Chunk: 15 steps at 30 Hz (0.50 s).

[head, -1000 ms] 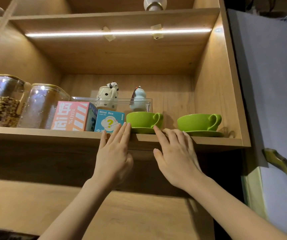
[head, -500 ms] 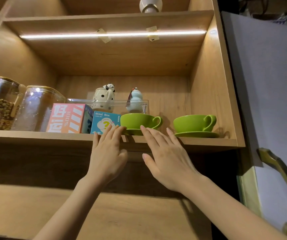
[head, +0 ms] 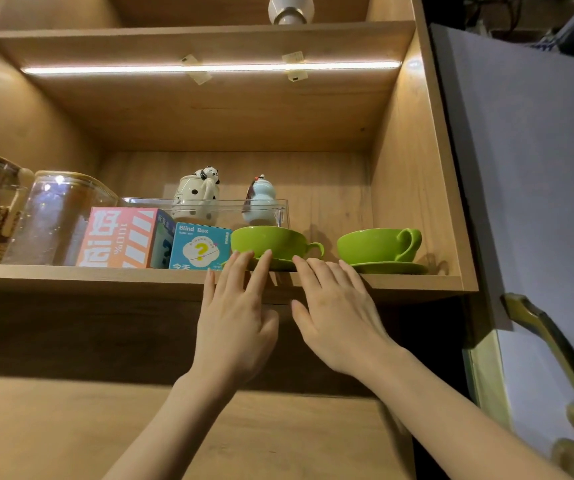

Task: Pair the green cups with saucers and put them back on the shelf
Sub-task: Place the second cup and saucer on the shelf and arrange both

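Hands raised to the front lip of the lit wooden shelf (head: 417,284), both flat and spread, gripping nothing. Left hand (head: 235,317) reaches up with its fingertips (head: 266,255) against the near rim of the glossy green saucer (head: 280,264) that carries the left-standing green ceramic cup (head: 266,240); whether the tips press the saucer or only lie before it cannot be told. Right hand (head: 339,317) lies just beside, fingers over the shelf edge between the two sets, slightly nearer the left set. Second green cup (head: 377,244) sits upright on its own green saucer (head: 391,268) near the right wall of the cabinet, apart from both hands. Both cup handles point right. Left set stands just beside a small blue "Blind Box" carton (head: 199,247), with a pink-and-white striped carton (head: 121,239) beyond it and two clear glass jars (head: 58,216) further left. Behind, a clear plastic tray (head: 230,206) holds a spotted white ceramic figure (head: 196,195) and a pale blue gourd-shaped figure (head: 260,199). Judgement: both pairs are on the shelf, task near done; the left set lies directly beyond the left fingertips, so any remaining nudge runs straight back into the shelf, and the left hand is placed for it. Risk: pushing the saucer rim off-centre could turn the set toward the blue carton.
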Motion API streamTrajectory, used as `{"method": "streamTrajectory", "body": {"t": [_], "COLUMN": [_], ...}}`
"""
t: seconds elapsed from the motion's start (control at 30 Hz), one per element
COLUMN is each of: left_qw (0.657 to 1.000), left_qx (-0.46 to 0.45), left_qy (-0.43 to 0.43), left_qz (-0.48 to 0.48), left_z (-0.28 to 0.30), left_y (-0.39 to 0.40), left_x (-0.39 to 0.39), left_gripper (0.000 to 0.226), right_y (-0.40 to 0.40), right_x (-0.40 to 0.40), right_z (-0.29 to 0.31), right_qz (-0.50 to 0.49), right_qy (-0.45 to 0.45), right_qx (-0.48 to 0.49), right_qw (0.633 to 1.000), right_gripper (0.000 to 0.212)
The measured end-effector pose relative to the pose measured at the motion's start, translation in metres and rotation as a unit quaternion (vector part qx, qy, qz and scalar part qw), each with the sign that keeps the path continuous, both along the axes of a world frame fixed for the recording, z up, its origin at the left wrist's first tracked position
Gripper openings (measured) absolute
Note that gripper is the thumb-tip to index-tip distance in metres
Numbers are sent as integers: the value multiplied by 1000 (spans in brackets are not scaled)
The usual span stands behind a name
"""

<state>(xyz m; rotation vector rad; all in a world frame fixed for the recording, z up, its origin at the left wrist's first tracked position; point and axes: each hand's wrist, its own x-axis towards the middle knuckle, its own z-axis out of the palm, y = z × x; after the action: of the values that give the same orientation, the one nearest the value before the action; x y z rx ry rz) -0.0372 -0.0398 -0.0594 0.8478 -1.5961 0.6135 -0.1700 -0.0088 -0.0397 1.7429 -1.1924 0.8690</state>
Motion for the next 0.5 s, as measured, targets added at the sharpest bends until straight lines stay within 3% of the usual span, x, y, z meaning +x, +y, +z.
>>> {"method": "streamTrajectory", "body": {"t": [0.5], "left_qw": [999], "left_qx": [-1], "left_qy": [-27], "left_qz": [29], "left_z": [-3], "left_y": [0], "left_x": [2], "left_gripper": [72], "right_y": [0], "right_x": [2], "right_z": [1], "right_qz": [-10], "right_qy": [-2], "right_qx": [17], "right_qw": [1000], "right_gripper": [60]}}
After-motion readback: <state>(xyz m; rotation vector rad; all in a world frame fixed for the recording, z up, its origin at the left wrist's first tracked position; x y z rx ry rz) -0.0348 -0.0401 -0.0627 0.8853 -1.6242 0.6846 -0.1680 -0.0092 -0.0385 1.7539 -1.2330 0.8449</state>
